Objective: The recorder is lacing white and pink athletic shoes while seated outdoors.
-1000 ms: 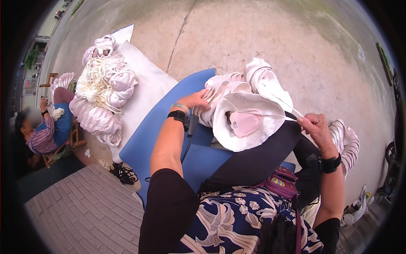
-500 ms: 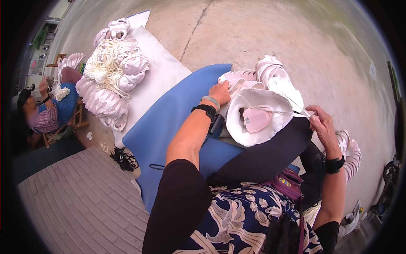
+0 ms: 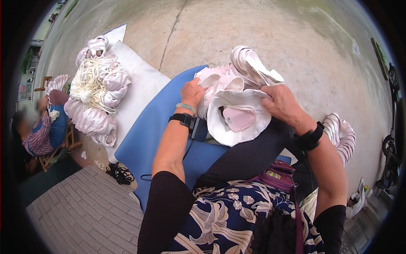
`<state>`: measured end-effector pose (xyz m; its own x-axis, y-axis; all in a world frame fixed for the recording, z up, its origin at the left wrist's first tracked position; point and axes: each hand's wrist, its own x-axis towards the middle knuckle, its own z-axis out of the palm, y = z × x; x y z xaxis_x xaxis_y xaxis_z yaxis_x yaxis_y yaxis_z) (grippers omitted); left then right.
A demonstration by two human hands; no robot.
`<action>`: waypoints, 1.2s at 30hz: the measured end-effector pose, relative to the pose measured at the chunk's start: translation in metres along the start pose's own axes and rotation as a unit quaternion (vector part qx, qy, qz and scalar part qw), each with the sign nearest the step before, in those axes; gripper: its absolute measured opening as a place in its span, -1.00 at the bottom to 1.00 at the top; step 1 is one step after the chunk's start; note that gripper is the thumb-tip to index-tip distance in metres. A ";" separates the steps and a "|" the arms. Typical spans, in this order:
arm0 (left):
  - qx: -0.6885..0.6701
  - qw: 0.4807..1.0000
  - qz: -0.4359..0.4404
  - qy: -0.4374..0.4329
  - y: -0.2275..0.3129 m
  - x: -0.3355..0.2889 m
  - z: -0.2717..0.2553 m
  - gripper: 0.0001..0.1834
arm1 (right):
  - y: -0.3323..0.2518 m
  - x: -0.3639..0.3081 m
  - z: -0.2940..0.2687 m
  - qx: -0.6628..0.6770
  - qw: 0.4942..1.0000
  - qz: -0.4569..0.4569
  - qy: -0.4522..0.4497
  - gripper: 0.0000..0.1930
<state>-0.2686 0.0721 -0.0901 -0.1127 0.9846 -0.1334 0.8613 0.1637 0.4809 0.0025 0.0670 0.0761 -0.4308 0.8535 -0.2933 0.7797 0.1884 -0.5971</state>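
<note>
A white, round-rimmed fabric piece (image 3: pixel 220 133), which looks like a shoe upper, lies over my dark-trousered leg. Inside it shows a pink padded flap (image 3: pixel 239 117) with a small pale label. My right hand (image 3: pixel 282 105) is closed on the upper right of its rim. Beside it, my left hand (image 3: pixel 192 92) has its fingers curled on a bundle of pink-and-white shoe uppers (image 3: pixel 224 81). Behind these curves a nested stack of striped uppers (image 3: pixel 249 63). The left fingertips are partly hidden.
Left, on a white sheet (image 3: pixel 141 70), sits a heap of pink-and-white uppers (image 3: pixel 91 122) with cream laces (image 3: pixel 95 78). A blue sheet (image 3: pixel 148 131) covers my lap. More uppers (image 3: pixel 340 137) lie right. Another person (image 3: pixel 40 133) sits far left; black cords (image 3: pixel 120 172) lie nearby.
My right hand has moved left from the white strap it held stretched out to the rim of the white upper. My left hand stays at the bundle. The whole view has shifted.
</note>
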 end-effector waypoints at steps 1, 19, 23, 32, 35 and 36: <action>0.002 1.000 0.008 0.015 0.001 0.005 -0.004 -0.80 | 0.001 0.003 -0.003 0.008 1.000 -0.012 0.006 -0.81; -0.161 0.977 -0.083 0.109 0.000 -0.064 -0.047 -0.69 | 0.003 0.008 -0.053 -0.082 0.944 -0.253 0.194 -0.74; -0.117 0.981 -0.140 0.072 -0.035 -0.067 -0.019 -0.71 | -0.011 0.021 -0.020 -0.111 0.943 -0.280 0.141 -0.74; -0.061 0.961 -0.266 -0.047 -0.062 -0.105 0.007 -0.59 | -0.003 0.030 0.042 -0.073 0.961 -0.268 0.010 -0.84; -0.069 0.956 -0.260 -0.116 -0.063 -0.108 0.002 -0.35 | 0.001 0.034 0.051 -0.070 0.962 -0.263 -0.004 -0.86; -0.077 0.960 -0.240 -0.120 -0.061 -0.110 -0.003 -0.33 | 0.002 0.031 0.052 -0.075 0.964 -0.255 -0.006 -0.86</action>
<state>-0.3101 -0.0458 -0.1023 -0.3456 0.7537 -0.5590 0.6531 0.6209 0.4334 -0.0331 0.0688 0.0263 -0.7794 0.6265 0.0008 0.5224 0.6507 -0.5511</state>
